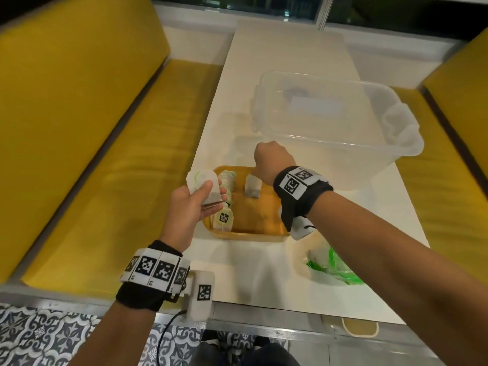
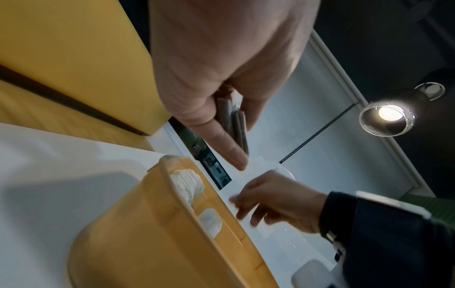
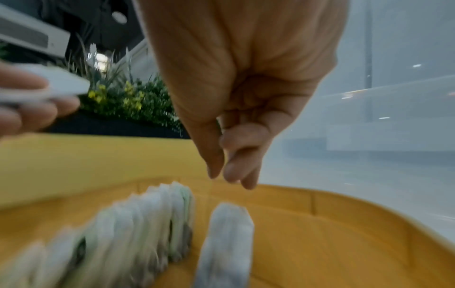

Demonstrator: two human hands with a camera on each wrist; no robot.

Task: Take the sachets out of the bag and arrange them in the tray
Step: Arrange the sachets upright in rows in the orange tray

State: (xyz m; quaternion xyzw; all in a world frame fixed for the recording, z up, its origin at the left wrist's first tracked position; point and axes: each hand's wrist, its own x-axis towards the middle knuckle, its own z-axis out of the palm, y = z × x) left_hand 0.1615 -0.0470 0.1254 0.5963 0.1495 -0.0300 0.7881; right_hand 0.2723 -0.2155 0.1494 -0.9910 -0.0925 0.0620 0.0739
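A yellow tray [image 1: 264, 223] sits on the white table and holds a row of several white tea sachets [image 1: 227, 190] along its left side. One more sachet [image 1: 252, 188] stands alone to their right. My right hand [image 1: 257, 171] hovers just above that lone sachet [image 3: 226, 243], fingers pointing down and close together, with nothing visible between them. My left hand [image 1: 215, 192] is at the tray's left edge and grips a small stack of sachets [image 1: 202, 180] between thumb and fingers. The clear bag [image 1: 330, 262], with green inside, lies under my right forearm.
A large clear plastic bin [image 1: 330, 114] stands on the table [image 1: 264, 273] behind and to the right of the tray. Yellow bench seats [image 1: 105, 180] flank the table on both sides. The table's near edge is close to my body.
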